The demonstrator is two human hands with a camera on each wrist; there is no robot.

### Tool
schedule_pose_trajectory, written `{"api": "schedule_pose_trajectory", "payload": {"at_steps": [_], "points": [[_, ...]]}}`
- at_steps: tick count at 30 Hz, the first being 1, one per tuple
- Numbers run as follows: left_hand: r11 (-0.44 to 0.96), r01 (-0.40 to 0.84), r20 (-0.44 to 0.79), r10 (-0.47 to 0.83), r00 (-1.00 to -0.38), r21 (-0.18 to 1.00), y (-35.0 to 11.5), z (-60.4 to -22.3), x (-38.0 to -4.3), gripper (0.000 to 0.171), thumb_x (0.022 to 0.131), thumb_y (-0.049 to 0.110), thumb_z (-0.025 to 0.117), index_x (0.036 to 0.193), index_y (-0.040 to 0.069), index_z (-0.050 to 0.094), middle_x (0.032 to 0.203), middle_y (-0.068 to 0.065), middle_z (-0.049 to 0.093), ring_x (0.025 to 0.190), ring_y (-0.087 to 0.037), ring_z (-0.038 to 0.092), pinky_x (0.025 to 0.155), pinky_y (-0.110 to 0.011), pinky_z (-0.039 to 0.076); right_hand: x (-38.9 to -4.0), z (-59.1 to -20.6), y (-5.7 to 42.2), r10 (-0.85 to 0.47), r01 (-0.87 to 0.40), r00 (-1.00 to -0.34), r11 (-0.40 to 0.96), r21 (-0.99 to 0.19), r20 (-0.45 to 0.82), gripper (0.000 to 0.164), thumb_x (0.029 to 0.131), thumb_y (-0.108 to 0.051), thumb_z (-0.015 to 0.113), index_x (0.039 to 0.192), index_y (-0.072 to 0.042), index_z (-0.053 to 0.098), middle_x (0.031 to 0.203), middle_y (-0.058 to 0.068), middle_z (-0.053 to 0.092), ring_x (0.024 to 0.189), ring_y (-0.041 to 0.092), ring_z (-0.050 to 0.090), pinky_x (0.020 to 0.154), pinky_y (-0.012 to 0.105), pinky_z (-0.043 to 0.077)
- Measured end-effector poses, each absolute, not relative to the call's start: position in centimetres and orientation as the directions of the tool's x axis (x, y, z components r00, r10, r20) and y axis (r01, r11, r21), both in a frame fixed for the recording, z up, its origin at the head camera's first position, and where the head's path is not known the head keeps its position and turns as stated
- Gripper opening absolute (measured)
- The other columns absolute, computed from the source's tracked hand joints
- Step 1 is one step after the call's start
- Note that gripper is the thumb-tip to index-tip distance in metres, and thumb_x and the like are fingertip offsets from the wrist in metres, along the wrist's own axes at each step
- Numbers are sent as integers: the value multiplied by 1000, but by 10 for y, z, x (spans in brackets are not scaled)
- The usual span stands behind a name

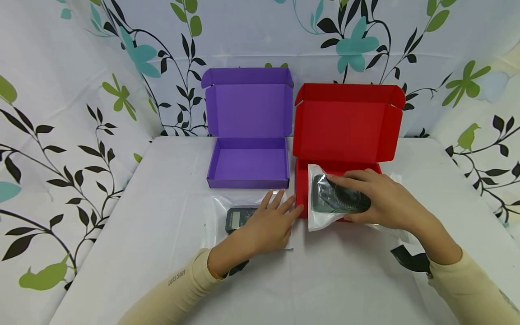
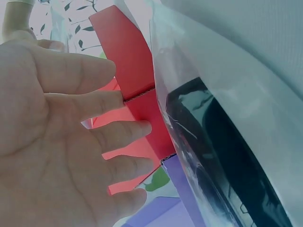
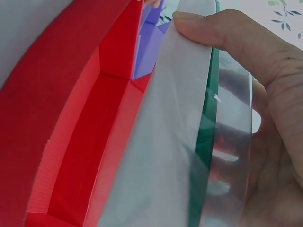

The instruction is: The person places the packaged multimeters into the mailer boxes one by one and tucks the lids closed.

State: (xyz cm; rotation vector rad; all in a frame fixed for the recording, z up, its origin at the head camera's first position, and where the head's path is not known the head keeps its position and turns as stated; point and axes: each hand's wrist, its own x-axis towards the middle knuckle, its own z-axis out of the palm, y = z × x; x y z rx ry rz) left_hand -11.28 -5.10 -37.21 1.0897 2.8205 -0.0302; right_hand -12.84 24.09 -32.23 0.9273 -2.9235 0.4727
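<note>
Before a white leaf-printed fabric backdrop [image 1: 243, 40], the right hand [image 1: 383, 201] is gripping a dark device in a clear-and-white plastic pouch [image 1: 337, 196] over an open red cardboard box [image 1: 345, 128]; the left hand [image 1: 268, 228], fingers spread, is perhaps touching the box.

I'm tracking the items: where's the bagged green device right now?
In the head view, right of centre, the bagged green device is held in the right hand, over the open red box.
</note>
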Motion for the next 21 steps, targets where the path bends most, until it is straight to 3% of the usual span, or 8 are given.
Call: {"api": "schedule_pose_trajectory", "payload": {"at_steps": [21], "points": [[718, 695, -101, 695, -711, 43, -62, -373, -93, 55, 106, 26, 53, 160, 19, 45, 164, -8, 38, 154, -40, 21, 123, -57, 12, -143, -327, 233, -554, -563, -823, 771, -296, 125, 98, 68, -23, 98, 155, -30, 53, 135, 15, 60, 118, 35, 56, 77, 52, 61]]}}
